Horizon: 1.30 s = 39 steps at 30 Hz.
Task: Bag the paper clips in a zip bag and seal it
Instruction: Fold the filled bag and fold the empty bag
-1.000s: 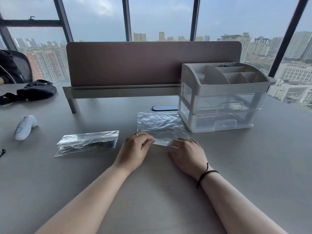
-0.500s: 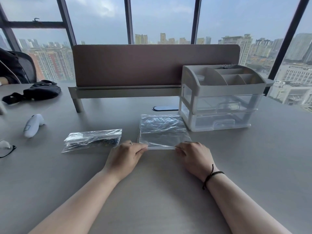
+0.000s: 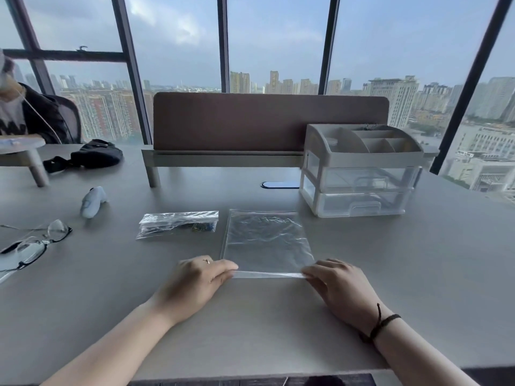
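Note:
A clear zip bag (image 3: pixel 266 239) lies flat on the grey table, its zip edge toward me. My left hand (image 3: pixel 195 285) pinches the left end of that zip edge. My right hand (image 3: pixel 338 288) pinches the right end, and the strip is stretched straight between them. Nothing shows inside this bag. To its left lies a smaller clear bag (image 3: pixel 178 224) with dark paper clips inside; neither hand touches it.
A white drawer organiser (image 3: pixel 359 171) stands at the back right. A brown desk divider (image 3: pixel 267 121) runs across the back. Glasses (image 3: pixel 33 243) and a white device (image 3: pixel 93 201) lie at the left, a black pouch (image 3: pixel 92 156) further back. A person sits at far left.
The zip bag has been pulled nearer to me and squared up. My hands have spread apart along its zip edge to the two corners. The camera has tilted up and left.

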Tool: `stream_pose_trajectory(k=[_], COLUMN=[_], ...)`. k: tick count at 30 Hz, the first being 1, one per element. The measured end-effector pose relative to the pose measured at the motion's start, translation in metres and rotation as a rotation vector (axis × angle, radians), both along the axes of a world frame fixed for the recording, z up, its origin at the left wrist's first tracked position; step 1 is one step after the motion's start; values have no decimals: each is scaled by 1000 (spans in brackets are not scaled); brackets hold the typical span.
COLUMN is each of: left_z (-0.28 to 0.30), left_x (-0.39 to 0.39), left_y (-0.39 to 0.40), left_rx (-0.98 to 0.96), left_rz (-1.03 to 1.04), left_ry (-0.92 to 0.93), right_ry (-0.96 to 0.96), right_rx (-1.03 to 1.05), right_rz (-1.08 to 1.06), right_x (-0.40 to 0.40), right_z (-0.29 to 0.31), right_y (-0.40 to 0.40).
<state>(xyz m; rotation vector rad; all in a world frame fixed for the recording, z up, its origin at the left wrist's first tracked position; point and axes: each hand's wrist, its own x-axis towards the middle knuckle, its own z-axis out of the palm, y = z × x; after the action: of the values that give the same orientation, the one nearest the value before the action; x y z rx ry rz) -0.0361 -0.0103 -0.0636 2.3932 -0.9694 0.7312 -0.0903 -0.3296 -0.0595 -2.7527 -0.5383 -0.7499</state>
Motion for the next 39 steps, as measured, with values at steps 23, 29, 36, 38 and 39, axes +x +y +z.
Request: stream_pose_trajectory(k=[23, 29, 36, 38, 39], left_z=[32, 20, 12, 12, 13], left_x=[59, 107, 117, 116, 116], left_y=[-27, -33, -39, -41, -41], left_rx=[-633, -497, -301, -270, -264], left_rz=[155, 382, 561, 585, 595], left_ry=[691, 546, 453, 426, 412], right_ry=[381, 399, 361, 348, 351], right_rx=[903, 745, 480, 411, 396], right_rz=[-131, -247, -227, -215, -208], right_x=[92, 164, 197, 197, 198], right_z=[42, 25, 13, 13, 13], right_y=[14, 18, 14, 14, 14])
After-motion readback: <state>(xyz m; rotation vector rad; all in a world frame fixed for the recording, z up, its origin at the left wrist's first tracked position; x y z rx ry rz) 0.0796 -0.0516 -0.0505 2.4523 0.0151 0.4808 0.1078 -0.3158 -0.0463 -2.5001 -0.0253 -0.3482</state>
